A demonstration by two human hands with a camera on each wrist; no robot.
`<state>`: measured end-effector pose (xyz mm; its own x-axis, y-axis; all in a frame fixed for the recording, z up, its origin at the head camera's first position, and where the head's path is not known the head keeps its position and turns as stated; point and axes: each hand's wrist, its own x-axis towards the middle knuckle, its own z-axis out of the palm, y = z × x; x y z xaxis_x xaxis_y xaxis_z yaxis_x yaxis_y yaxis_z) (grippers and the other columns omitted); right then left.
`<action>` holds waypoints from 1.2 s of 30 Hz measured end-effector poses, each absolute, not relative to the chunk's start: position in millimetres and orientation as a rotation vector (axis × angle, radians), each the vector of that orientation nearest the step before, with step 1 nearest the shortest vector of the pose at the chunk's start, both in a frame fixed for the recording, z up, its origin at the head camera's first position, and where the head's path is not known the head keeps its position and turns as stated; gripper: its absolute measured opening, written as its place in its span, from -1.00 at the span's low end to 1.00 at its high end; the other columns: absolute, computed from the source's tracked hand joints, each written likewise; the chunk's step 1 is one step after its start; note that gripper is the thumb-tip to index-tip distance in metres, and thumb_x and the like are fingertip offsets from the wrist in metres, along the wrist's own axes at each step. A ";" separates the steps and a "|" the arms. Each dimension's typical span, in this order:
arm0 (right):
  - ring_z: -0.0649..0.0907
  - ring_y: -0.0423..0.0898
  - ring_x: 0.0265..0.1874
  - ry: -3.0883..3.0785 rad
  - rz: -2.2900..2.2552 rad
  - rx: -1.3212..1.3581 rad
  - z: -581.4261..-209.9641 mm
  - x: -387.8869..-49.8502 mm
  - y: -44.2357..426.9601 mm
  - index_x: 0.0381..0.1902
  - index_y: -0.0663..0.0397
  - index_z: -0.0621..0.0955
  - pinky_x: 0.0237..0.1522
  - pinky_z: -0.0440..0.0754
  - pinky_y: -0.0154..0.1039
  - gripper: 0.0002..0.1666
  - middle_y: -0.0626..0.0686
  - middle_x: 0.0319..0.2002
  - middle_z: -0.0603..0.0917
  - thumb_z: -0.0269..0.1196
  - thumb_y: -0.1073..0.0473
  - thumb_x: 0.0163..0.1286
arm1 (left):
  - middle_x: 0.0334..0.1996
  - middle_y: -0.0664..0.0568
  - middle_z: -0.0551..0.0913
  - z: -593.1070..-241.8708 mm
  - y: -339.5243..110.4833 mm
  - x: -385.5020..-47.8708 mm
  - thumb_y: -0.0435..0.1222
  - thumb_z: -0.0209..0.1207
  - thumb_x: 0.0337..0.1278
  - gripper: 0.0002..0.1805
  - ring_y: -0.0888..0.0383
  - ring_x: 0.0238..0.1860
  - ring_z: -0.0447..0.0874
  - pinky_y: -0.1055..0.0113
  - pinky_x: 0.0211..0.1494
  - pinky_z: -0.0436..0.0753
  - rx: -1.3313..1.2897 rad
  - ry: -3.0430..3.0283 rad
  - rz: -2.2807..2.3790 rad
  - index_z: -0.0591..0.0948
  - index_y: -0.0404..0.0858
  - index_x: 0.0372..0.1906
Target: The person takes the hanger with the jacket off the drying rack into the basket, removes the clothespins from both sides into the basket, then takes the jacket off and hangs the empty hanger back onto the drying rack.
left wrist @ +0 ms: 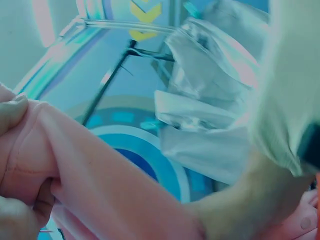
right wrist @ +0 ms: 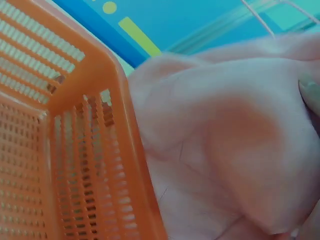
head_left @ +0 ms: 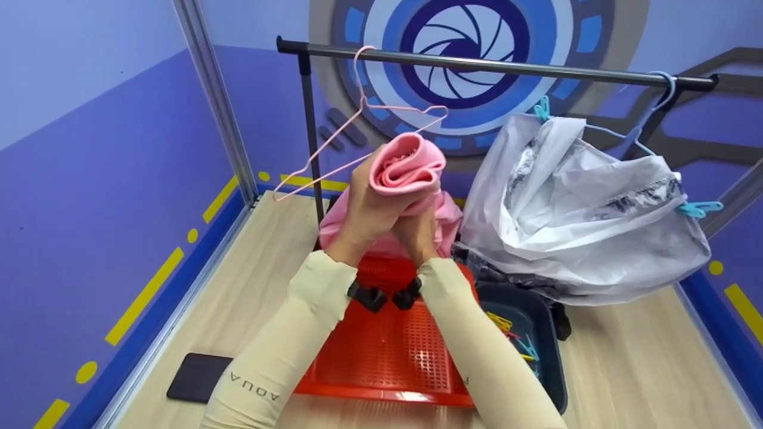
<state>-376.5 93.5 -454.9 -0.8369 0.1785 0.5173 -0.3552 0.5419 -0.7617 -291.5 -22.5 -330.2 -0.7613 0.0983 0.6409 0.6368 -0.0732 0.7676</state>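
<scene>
A bunched pink garment (head_left: 387, 229) is held up by both hands, its rolled, open end facing up in the head view. My left hand (head_left: 372, 205) grips this end; in the left wrist view its thumb and fingers pinch the seamed cloth (left wrist: 25, 165). Just below and to the right, my right hand (head_left: 417, 232) holds the garment, mostly covered by cloth. A digit (right wrist: 311, 94) shows against the fabric at the edge of the right wrist view. Behind the hands, a bare pink hanger (head_left: 334, 146) hangs from the rail (head_left: 477, 62).
A red perforated basket (head_left: 381, 351) stands beneath the forearms. Right of it is a dark tray (head_left: 551, 369) with coloured clothespins (head_left: 501, 322). A white garment (head_left: 572, 208) hangs on a blue hanger (head_left: 635, 131) with teal clips. A black flat object (head_left: 197, 376) lies at left.
</scene>
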 end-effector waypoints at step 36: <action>0.74 0.04 0.03 -2.051 1.359 0.243 -313.5 -359.8 144.5 0.02 0.20 0.75 0.22 0.56 -0.21 -0.63 0.18 -0.01 0.79 0.27 0.41 0.26 | 0.62 -0.16 0.06 -375.0 -76.4 -345.0 -0.12 0.63 -0.29 0.51 -0.18 0.53 0.24 -0.10 0.57 0.27 -0.526 -2.683 -1.079 -0.23 -0.20 0.66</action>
